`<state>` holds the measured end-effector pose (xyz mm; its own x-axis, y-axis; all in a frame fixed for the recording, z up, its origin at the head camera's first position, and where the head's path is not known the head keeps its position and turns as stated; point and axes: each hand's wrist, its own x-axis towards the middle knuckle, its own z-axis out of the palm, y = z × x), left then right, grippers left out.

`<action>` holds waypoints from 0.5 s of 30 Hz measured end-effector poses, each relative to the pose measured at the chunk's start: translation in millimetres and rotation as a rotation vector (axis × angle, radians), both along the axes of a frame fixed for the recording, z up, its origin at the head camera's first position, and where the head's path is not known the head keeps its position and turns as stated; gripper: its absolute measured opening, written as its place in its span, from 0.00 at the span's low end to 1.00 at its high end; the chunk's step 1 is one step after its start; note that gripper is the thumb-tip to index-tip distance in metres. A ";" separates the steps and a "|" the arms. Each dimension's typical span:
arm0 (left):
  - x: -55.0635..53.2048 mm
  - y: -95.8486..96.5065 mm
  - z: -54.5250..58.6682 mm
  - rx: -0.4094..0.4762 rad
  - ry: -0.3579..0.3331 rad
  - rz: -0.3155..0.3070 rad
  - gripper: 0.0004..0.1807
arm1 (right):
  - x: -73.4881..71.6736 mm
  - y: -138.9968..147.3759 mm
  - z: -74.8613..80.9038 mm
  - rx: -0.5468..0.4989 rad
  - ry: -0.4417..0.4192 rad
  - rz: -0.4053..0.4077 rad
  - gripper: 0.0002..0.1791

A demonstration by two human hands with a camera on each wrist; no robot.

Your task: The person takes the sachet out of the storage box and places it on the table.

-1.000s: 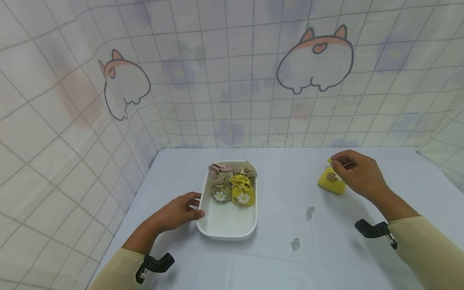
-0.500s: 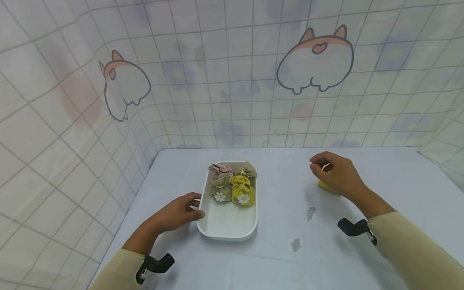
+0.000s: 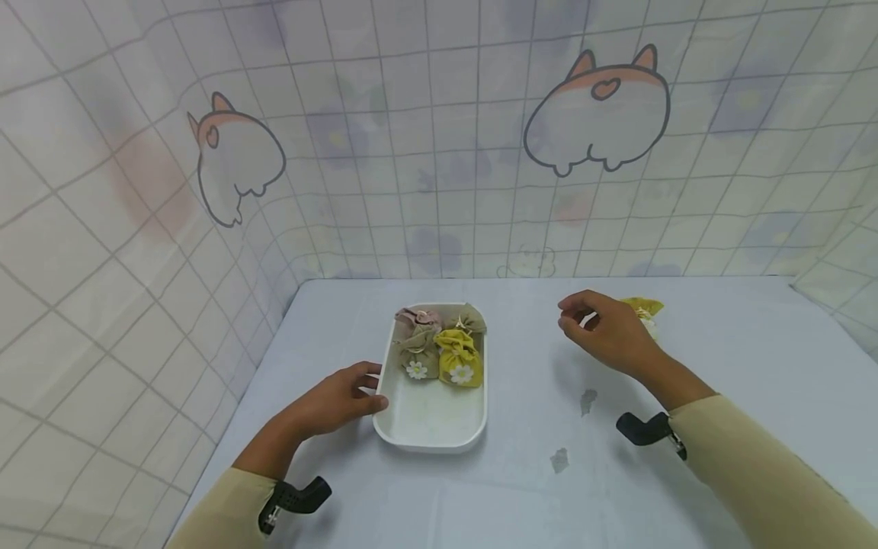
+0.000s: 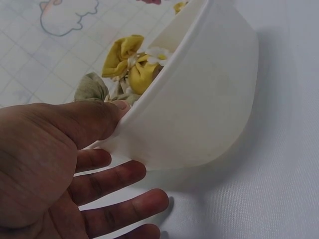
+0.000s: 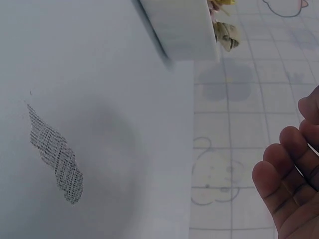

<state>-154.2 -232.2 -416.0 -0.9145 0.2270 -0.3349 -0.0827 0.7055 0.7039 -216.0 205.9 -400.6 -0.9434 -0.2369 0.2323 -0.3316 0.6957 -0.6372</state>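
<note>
Tray [image 3: 430,423], left hand [image 3: 338,402] gripping, right hand [image 3: 613,333] half-curled

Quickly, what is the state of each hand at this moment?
Left hand: open, touching the white rectangular tray.
Right hand: open, holding nothing.

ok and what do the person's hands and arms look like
The bare left hand and right hand show no gloves. Plain beige fabric forms the left sleeve and right sleeve. A bent black device with a small silvery part is worn on the left; a matching black device on the right. No cables show.
</note>
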 end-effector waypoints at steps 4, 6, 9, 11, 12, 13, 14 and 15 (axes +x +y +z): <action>-0.5 0.0 -0.8 -0.003 0.002 -0.002 0.34 | -0.9 -6.6 -2.4 -0.004 0.003 0.018 0.12; -0.7 -0.1 -1.7 -0.003 0.002 0.002 0.34 | -1.5 -9.2 -3.5 -0.008 -0.002 0.031 0.13; -0.6 -0.5 -2.5 -0.006 0.003 0.008 0.35 | -1.1 -13.7 -3.6 -0.012 -0.022 0.044 0.12; 0.1 -0.5 -1.8 -0.004 0.004 0.010 0.35 | -0.4 -17.1 -3.4 -0.010 -0.036 0.049 0.12; 0.5 -0.3 -1.2 -0.003 0.003 0.010 0.35 | 0.1 -19.0 -3.3 -0.011 -0.042 0.052 0.12; 1.1 -0.1 -0.4 -0.002 0.002 0.010 0.35 | 0.5 -21.0 -3.1 -0.012 -0.045 0.056 0.12; 1.6 0.1 0.4 -0.002 0.002 0.005 0.35 | 0.7 -22.8 -3.3 -0.012 -0.048 0.059 0.12; 2.1 0.1 1.0 0.000 0.001 0.002 0.35 | 0.8 -24.5 -3.7 -0.011 -0.047 0.063 0.12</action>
<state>-152.1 -232.0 -415.0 -0.9154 0.2253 -0.3336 -0.0830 0.7053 0.7040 -215.2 181.4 -404.3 -0.9367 -0.2936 0.1908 -0.3437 0.6671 -0.6609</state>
